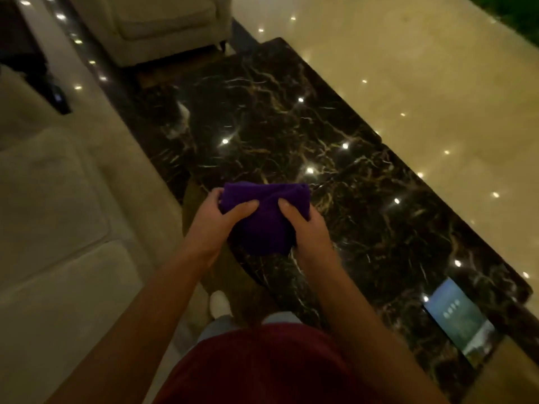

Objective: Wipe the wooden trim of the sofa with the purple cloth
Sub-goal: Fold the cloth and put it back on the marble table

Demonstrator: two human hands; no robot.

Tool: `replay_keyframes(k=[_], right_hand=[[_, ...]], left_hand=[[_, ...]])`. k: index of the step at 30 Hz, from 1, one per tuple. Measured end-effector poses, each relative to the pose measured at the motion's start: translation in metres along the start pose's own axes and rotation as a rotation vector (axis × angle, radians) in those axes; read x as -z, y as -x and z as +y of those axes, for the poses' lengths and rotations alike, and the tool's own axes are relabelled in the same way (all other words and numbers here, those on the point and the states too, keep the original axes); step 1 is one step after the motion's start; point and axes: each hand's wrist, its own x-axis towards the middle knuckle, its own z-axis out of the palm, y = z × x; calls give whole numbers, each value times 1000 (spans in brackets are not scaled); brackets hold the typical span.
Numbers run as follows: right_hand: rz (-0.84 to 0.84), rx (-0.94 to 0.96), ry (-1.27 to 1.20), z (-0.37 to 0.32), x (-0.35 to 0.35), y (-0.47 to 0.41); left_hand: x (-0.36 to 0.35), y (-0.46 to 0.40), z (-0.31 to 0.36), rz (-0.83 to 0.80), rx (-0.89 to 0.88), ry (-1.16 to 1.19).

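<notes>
The purple cloth [262, 217] is folded into a thick pad and held in front of me, above the near edge of a dark marble table [291, 126]. My left hand [215, 225] grips its left side, thumb on top. Its right side is held by my right hand [309, 231], thumb pressing the top. A beige sofa [52, 217] runs along the left of the view. Its wooden trim is not clearly visible in this dim light.
A beige armchair [157, 24] stands at the far end of the table. A lit phone [458, 319] lies on the table's near right corner. Glossy cream floor [423, 68] lies to the right. A narrow gap separates sofa and table, where my white shoe [220, 306] shows.
</notes>
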Motion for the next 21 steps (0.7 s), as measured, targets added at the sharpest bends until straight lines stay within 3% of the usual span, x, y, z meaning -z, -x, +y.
replay_keyframes(k=[3, 5, 9, 12, 17, 21], right_hand=[[235, -102, -170, 5, 7, -12], [307, -117, -316, 10, 17, -20], [235, -146, -664, 27, 34, -40], [203, -187, -834, 36, 42, -59], [272, -217, -710, 48, 59, -95], [394, -302, -413, 62, 67, -128]], left_hand=[[-17, -33, 18, -63, -59, -42], [-38, -48, 21, -157, -64, -29], [-82, -74, 8, -355, 164, 72], [-93, -101, 0, -332, 229, -71], [-71, -172, -3, -366, 1, -608], [-65, -236, -23, -466, 13, -819]])
